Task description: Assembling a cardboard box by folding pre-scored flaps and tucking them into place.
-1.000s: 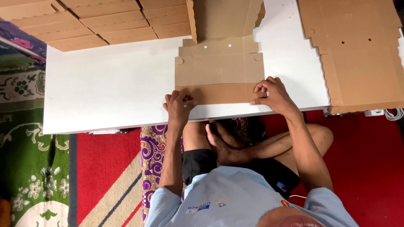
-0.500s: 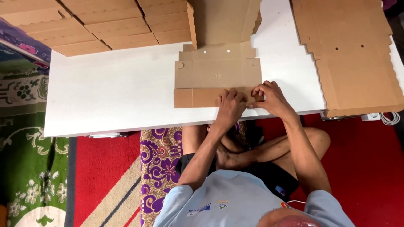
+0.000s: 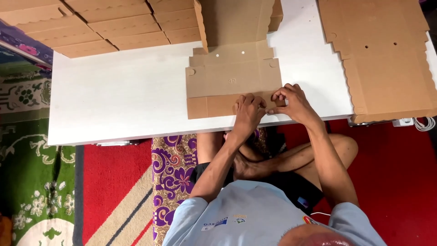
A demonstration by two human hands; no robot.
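A flat brown cardboard box blank (image 3: 232, 77) lies on the low white table (image 3: 114, 95), its far panel standing up. My left hand (image 3: 248, 109) presses with curled fingers on the blank's near flap, toward its right end. My right hand (image 3: 291, 102) pinches that same flap at the right corner. The two hands almost touch. My crossed legs sit under the table edge.
A stack of flat cardboard blanks (image 3: 382, 54) covers the table's right end. Folded cardboard boxes (image 3: 91, 23) line the far left. A white power strip with cable (image 3: 409, 122) sits by the table's right corner. Patterned rugs and a red carpet cover the floor.
My left hand has slid right along the near flap, from its left part to beside my right hand. The right hand has stayed at the flap's right corner.
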